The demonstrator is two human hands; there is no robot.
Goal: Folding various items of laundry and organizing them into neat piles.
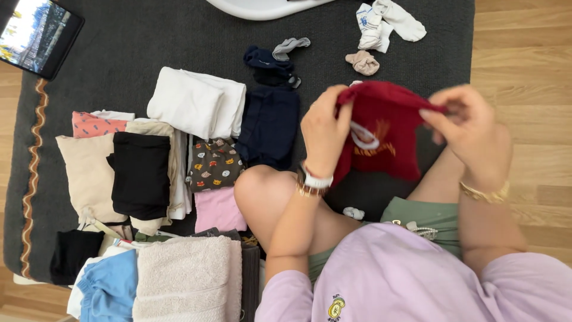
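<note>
Head view shows a person sitting cross-legged on a dark grey rug (149, 36) that lies on a wooden floor (524, 71). Both hands hold up a dark red garment (381, 134) above the right knee, near the right edge of the rug. The left hand (325, 134) pinches the garment's upper left edge, fingers closed on the cloth. The right hand (471, 134) pinches the upper right edge between thumb and fingertips. Held so by two corners, the cloth hangs flat and spreads out.

Folded clothes lie in neat stacks toward the left edge of the rug: a white pile (196, 101), a black piece (141, 174) on beige cloth, a navy piece (269, 125). Loose socks (384, 24) lie near the far right corner, apart from the stacks. A tablet (39, 36) rests at the far left corner.
</note>
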